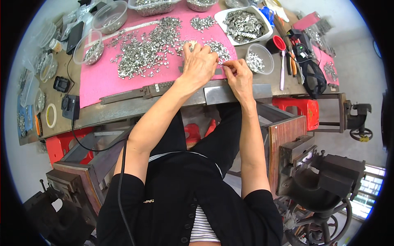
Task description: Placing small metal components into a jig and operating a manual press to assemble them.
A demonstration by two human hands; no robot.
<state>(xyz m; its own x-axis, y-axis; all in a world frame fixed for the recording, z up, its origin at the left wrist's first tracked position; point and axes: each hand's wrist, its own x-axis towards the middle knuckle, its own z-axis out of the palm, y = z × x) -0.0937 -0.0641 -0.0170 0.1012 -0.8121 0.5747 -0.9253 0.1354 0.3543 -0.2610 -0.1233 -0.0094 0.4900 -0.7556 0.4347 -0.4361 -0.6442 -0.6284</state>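
My left hand (199, 62) reaches over the pink mat (96, 88), fingers curled down among small shiny metal pieces (143, 55). Its fingertips are partly hidden, so what they hold cannot be made out. Just to the right, my right hand (240, 77) is at the mat's front edge with thumb and forefinger pinched together; anything between them is too small to name. Below the hands, a flat grey metal plate (219, 94) lies along the bench edge. A small heap of metal pieces (219, 50) sits beyond my right hand.
A clear round tub (259, 58) of pieces stands right of my hands, with a white tray (269, 30) of metal parts behind. A long dark metal bar (135, 93) lies along the front edge. Pliers (292, 63) lie at right. A black cable (120, 197) crosses my left side.
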